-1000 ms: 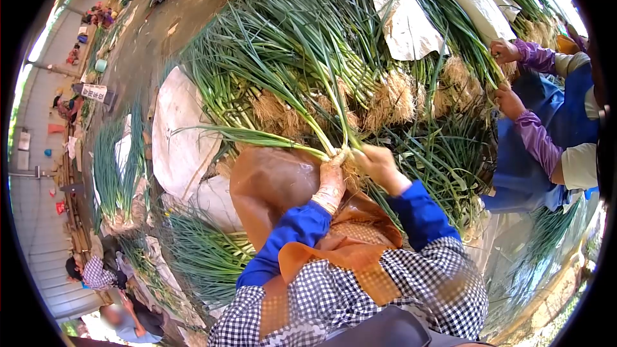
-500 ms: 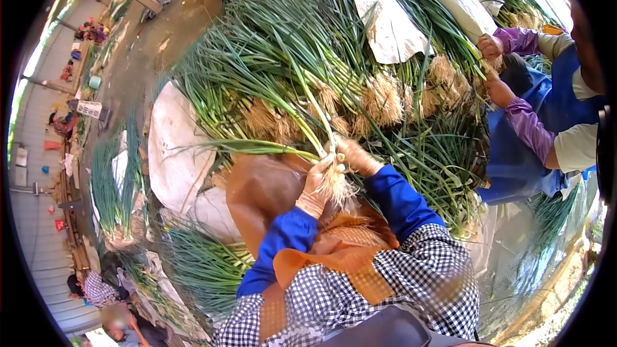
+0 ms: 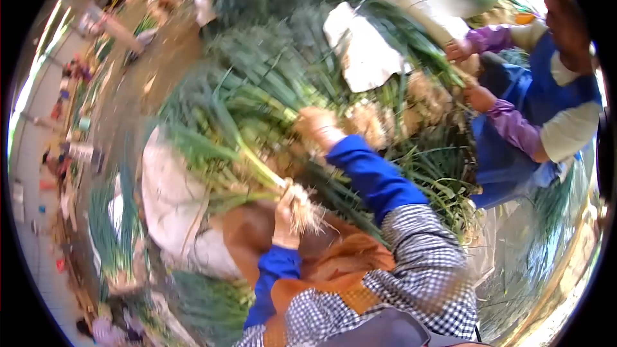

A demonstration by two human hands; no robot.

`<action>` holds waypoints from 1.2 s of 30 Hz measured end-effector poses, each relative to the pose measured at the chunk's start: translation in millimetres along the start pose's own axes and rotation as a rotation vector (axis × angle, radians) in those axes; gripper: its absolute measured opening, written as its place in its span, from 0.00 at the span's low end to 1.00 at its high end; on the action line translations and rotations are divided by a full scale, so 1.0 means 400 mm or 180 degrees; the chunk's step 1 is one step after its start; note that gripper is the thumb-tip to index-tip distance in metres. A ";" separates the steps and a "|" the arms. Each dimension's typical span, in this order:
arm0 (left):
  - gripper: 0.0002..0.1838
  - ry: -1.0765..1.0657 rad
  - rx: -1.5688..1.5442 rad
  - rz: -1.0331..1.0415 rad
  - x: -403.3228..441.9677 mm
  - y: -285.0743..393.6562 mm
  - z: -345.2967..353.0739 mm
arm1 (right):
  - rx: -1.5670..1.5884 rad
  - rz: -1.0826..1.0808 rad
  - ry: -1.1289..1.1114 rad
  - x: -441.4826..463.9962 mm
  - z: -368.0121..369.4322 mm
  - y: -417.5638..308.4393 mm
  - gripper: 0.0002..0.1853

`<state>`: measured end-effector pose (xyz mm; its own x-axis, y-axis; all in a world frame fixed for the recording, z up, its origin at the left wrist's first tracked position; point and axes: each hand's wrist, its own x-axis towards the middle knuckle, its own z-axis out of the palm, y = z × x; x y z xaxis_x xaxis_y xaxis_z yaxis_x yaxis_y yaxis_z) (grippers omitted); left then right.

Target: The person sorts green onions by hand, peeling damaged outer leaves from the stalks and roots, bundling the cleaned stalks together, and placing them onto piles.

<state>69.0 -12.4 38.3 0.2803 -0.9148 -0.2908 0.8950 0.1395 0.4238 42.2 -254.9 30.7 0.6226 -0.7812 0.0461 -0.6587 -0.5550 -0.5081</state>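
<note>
My left hand (image 3: 283, 222) is closed around a few green onions (image 3: 258, 166), gripping them just by their pale, stringy roots. Their green leaves stretch up and to the left over the pile. My right hand (image 3: 319, 126) reaches forward to the root ends of a large pile of green onions (image 3: 276, 58). Motion smears its fingers, so I cannot see whether it grasps anything there. Brown waterproof cloth (image 3: 241, 234) covers my lap below the left hand.
A co-worker in a blue apron (image 3: 508, 154) holds green onions at the right. White sacking (image 3: 363, 48) lies on the pile, and a white sack (image 3: 168, 186) lies at left. Another bundle of green onions (image 3: 116, 231) stands farther left, beside the wet floor (image 3: 154, 71).
My hands have parted. The left moved down and left with the green onions; the right let go of them and moved up to the pile. The view has shifted and blurred.
</note>
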 end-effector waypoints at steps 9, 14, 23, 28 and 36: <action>0.05 0.0303 0.0051 0.0157 0.029 -0.006 -0.053 | 0.0927 0.0029 -0.0798 -0.021 -0.093 0.009 0.16; 0.10 0.0456 0.0077 -0.0779 -0.017 -0.053 0.129 | 0.4841 0.0566 -0.1643 -0.314 -0.052 0.110 0.17; 0.11 0.1344 0.0735 -0.0663 0.003 -0.172 -0.046 | 0.3395 -0.0030 -0.2049 -0.353 -0.006 0.073 0.25; 0.11 0.1028 0.0550 -0.0833 -0.016 -0.171 0.002 | 0.3027 0.0747 0.0489 -0.244 0.187 0.056 0.17; 0.08 0.1011 0.0355 -0.0279 -0.003 -0.202 -0.044 | 0.4389 0.1321 -0.0231 -0.315 0.111 0.080 0.14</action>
<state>2.3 -16.1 -10.7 0.3137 -0.7554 -0.5753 0.8819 0.0073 0.4713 -38.8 -161.6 -29.5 0.5382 -0.7754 -0.3302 0.1055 0.4507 -0.8864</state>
